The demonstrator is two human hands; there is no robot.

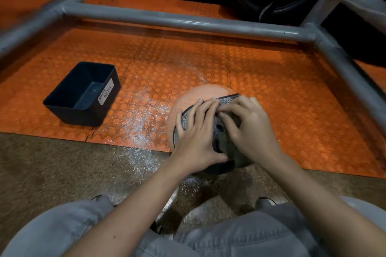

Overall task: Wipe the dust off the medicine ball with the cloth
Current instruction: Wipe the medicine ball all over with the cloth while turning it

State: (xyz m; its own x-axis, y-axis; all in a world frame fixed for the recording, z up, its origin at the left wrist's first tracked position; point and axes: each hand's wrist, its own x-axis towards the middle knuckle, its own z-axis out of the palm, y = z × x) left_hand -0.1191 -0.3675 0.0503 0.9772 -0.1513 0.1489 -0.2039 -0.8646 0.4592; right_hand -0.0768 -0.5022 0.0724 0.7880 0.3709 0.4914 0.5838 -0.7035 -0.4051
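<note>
An orange medicine ball [194,95] sits on the orange studded mat, close in front of my knees. A dark patterned cloth [226,101] lies draped over its top and near side. My left hand [196,131] rests flat on the cloth with fingers spread and straight, pressing it against the ball. My right hand [248,127] lies on the cloth beside it, fingers bent and pressing into the fabric near the left hand's fingertips. Most of the ball is hidden under the cloth and my hands.
White dust [142,123] is scattered on the mat and floor left of the ball. A black bin labelled waste basket [69,108] stands to the left. A grey pipe frame [188,21] surrounds the mat behind and to the right.
</note>
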